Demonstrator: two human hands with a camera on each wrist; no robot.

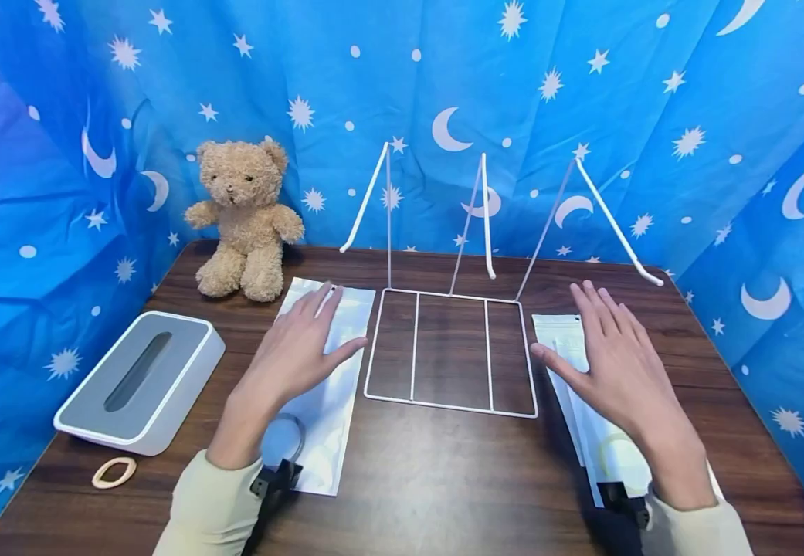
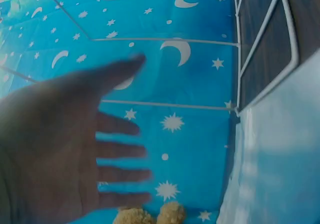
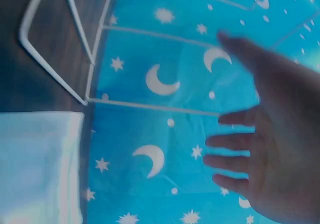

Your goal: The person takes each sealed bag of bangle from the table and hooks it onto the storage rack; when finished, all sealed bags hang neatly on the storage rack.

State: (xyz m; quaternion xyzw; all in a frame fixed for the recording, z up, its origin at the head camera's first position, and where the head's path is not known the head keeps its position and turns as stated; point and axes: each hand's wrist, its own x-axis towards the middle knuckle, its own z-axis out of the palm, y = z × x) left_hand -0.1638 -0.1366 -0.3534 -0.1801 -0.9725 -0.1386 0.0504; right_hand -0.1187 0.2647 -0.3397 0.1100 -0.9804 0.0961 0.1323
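Note:
In the head view my left hand (image 1: 297, 347) hovers palm down, fingers straight, above a white and silver zip pouch (image 1: 321, 455) on the left of the table. A round bluish patch with a thin ring shows on that pouch near the wrist. My right hand (image 1: 620, 371), fingers likewise straight and thumb spread, is over a small stack of similar pouches (image 1: 561, 332) on the right. A pale yellowish ring shape shows on the top one. Between the hands stands a white wire rack (image 1: 443, 407) with three upright arms that bend forward. Neither hand holds anything.
A tan teddy bear (image 1: 242, 224) sits at the back left. In front of it stands a grey and white tissue box (image 1: 186, 401) with a slot. A beige oval ring (image 1: 114, 472) lies near the box. Blue star-patterned cloth (image 1: 374, 93) hangs around the dark wooden table (image 1: 436, 479).

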